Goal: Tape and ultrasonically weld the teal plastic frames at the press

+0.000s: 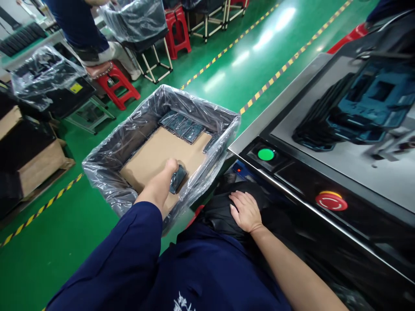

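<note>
My left hand point(171, 166) reaches down into a box lined with clear plastic point(106, 160) and is closed on a small dark moulded part point(178, 178), which rests on the brown cardboard sheet point(155, 155) inside. Several similar dark parts point(183, 126) lie in a row at the box's far side. My right hand point(245, 210) lies flat with fingers out on my dark-clothed lap, holding nothing.
A machine bench at the right carries a green button point(266, 154), a red stop button point(331, 201) and a dark teal fixture point(372, 103). Red stools point(118, 84), other plastic-lined bins point(42, 75) and a seated person point(81, 26) are across the green floor.
</note>
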`<state>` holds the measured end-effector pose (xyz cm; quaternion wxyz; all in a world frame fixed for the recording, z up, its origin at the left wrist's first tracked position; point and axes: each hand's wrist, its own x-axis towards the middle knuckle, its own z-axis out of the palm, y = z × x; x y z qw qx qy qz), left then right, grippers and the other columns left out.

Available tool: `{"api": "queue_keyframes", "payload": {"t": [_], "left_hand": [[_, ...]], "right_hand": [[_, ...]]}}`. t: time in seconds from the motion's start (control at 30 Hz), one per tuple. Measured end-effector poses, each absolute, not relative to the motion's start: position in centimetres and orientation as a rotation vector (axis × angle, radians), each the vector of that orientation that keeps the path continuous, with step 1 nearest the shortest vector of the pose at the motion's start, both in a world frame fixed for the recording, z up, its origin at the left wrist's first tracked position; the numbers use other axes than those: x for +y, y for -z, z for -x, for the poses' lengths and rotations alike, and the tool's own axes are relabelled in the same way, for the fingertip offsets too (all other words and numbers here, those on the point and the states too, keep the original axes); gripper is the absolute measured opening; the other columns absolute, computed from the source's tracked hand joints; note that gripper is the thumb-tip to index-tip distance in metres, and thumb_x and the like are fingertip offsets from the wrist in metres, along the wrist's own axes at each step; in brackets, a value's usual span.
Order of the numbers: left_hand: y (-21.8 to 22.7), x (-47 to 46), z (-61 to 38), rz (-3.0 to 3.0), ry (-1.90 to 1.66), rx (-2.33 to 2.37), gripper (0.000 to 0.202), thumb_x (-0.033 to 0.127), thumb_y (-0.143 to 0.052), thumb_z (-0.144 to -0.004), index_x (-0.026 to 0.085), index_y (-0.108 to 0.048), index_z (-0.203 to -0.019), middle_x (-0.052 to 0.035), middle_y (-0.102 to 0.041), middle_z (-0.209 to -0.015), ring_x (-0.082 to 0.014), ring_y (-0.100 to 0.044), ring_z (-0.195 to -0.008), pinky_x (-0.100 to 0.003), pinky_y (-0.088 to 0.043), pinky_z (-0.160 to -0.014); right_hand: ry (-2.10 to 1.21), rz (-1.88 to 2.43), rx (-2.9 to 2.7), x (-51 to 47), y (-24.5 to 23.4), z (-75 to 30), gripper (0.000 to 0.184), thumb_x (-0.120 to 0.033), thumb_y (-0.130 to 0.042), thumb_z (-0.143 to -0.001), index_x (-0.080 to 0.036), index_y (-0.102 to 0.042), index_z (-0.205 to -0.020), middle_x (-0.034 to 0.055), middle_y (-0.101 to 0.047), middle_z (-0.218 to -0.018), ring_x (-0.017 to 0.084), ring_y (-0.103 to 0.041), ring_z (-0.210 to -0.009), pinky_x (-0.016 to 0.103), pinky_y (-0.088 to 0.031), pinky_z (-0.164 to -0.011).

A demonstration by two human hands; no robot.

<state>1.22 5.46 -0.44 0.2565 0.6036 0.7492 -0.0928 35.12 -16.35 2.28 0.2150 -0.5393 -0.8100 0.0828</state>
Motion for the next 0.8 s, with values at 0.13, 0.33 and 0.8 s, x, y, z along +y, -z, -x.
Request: {"api": "queue_keyframes", "payload": {"t": [0.13, 0.33, 0.8], "left_hand": [[-0.6, 4.0, -0.9, -1.612, 0.177, 2.072, 0.034, 0.037, -0.057, -0.092, 0.017, -0.058, -0.119, -0.0090, -0.060, -0.121, -0.0208, -0.061, -0.103, -0.041, -0.054, -0.087], [-4.3, -0.3, 1.2, -1.732, -0.172, 2.153, 0.022, 0.033, -0.055, -0.093, 0.016, -0.064, -0.103, -0.0075, -0.065, -0.109, -0.0189, -0.061, -0.100, -0.040, -0.051, -0.090], [-11.2, -4.8, 4.0, -1.932, -1.141, 2.174, 0.017, 0.028, -0.053, -0.088, 0.020, -0.066, -0.079, -0.0052, -0.064, -0.080, -0.0192, -0.061, -0.082, -0.030, -0.047, -0.080]], "right_hand": [[-0.201, 1.490, -2.243, -16.6, -2.1, -35.1, 0.031, -0.030, -0.047, -0.092, -0.017, -0.066, -0.112, 0.0084, -0.067, -0.117, 0.025, -0.055, -0.117, 0.043, -0.033, -0.109], [-0.179, 1.472, -2.246, -16.9, -1.6, -34.9, 0.030, -0.029, -0.049, -0.092, -0.016, -0.066, -0.113, 0.0087, -0.067, -0.117, 0.024, -0.055, -0.118, 0.043, -0.032, -0.110], [-0.110, 1.443, -2.232, -17.2, -1.0, -34.7, 0.030, -0.030, -0.047, -0.094, -0.017, -0.065, -0.113, 0.0082, -0.067, -0.118, 0.024, -0.056, -0.118, 0.043, -0.032, -0.110]]}}
